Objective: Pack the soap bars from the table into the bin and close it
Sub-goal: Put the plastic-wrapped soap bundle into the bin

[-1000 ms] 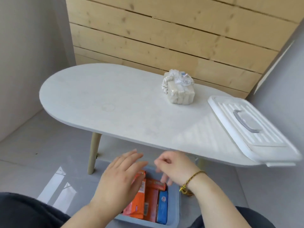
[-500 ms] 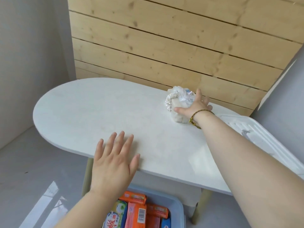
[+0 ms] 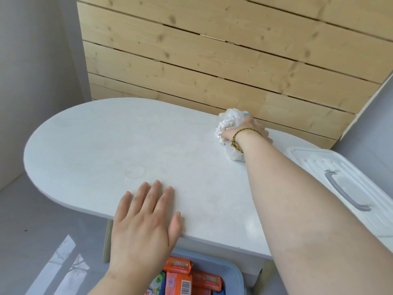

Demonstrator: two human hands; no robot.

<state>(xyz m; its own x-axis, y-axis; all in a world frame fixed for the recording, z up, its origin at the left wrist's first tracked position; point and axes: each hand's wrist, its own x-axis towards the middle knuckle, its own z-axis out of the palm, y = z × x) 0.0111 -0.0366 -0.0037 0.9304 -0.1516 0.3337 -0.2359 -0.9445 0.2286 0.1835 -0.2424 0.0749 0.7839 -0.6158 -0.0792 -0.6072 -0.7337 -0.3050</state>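
White plastic wrap crinkles around the last bundle of soap bars (image 3: 228,133), which sits on the far side of the table (image 3: 106,145), and in the head view the right hand (image 3: 247,129) lies over it with its fingers (image 3: 260,133) curled down the far side, seemingly clamped on the bundle, though the grip itself is mostly hidden by the wrist. The left hand (image 3: 144,220) rests flat at the near table edge, fingers spread and holding nothing. Below that palm, the bin (image 3: 231,273) on the floor already holds orange-wrapped bars. Just right of the gripping fingers lies the lid (image 3: 340,188), handle up. The step in hand looks like picking up the final bundle; next it must be lifted clear, carried back and down into the bin, and then the lid fetched.
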